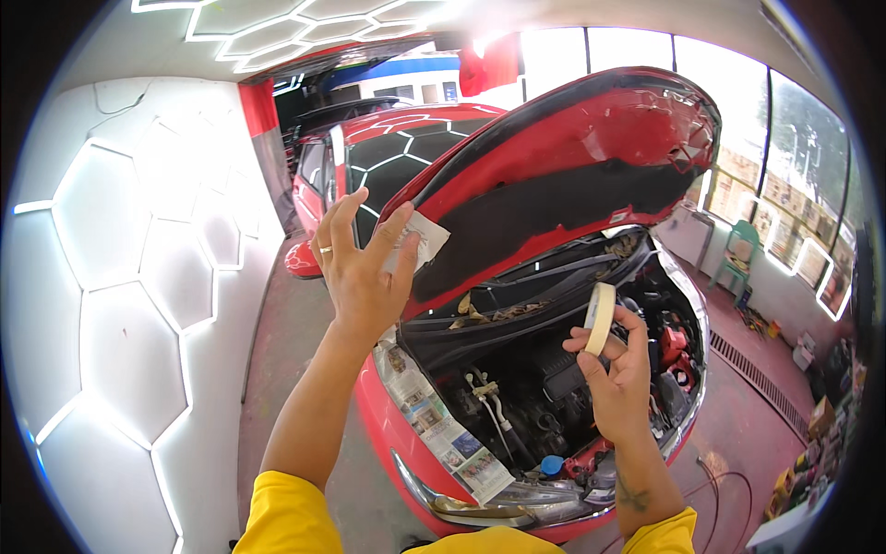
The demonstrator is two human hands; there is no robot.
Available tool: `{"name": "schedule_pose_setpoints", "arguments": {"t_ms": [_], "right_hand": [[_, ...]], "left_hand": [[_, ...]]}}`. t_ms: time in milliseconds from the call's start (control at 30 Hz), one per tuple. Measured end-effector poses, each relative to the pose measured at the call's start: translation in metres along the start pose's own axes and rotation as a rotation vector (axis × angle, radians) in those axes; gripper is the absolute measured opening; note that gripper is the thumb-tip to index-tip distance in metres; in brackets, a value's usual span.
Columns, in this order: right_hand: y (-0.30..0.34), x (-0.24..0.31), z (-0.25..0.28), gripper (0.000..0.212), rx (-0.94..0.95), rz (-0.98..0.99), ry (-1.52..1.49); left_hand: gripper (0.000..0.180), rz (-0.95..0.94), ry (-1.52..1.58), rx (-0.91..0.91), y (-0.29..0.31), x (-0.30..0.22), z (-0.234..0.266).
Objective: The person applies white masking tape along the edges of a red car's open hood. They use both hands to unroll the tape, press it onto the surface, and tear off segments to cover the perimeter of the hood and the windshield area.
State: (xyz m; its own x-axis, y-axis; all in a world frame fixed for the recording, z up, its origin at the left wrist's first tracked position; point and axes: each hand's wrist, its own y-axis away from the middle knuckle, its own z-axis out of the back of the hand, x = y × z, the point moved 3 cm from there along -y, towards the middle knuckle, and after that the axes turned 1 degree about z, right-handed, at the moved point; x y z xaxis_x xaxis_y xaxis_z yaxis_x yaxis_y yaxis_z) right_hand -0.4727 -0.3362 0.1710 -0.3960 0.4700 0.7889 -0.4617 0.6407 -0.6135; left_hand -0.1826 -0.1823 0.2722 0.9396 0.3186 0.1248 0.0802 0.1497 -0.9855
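A red car stands before me with its hood (pixel 517 194) raised over the engine bay (pixel 526 397). My left hand (pixel 365 268) is up at the hood's left edge, thumb and forefinger on a small piece of newspaper (pixel 426 242), its other fingers spread. The paper's far side is partly behind the fingers. In my right hand (pixel 618 369), over the engine bay, a roll of cream masking tape (pixel 600 319) is gripped upright between thumb and fingers. A long strip of newspaper (pixel 425 411) covers the car's left fender beside the engine bay.
Dry leaves (pixel 484 314) lie below the windshield. A white wall (pixel 138 323) with hexagonal lights runs along the left. To the right are a green chair (pixel 736 254), a floor drain grate (pixel 757 379), a hose (pixel 729 489) and piled goods.
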Motion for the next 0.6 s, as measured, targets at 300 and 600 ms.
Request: {"name": "schedule_pose_setpoints", "arguments": {"t_ms": [300, 600], "right_hand": [[-0.021, -0.006, -0.002, 0.040, 0.122, -0.013, -0.238], [-0.104, 0.086, -0.088, 0.040, -0.344, 1.113, 0.723]], "left_hand": [[0.037, 0.125, 0.283, 0.061, -0.013, 0.027, -0.002], [0.029, 0.176, 0.525, 0.042, -0.010, 0.042, -0.008]]}}
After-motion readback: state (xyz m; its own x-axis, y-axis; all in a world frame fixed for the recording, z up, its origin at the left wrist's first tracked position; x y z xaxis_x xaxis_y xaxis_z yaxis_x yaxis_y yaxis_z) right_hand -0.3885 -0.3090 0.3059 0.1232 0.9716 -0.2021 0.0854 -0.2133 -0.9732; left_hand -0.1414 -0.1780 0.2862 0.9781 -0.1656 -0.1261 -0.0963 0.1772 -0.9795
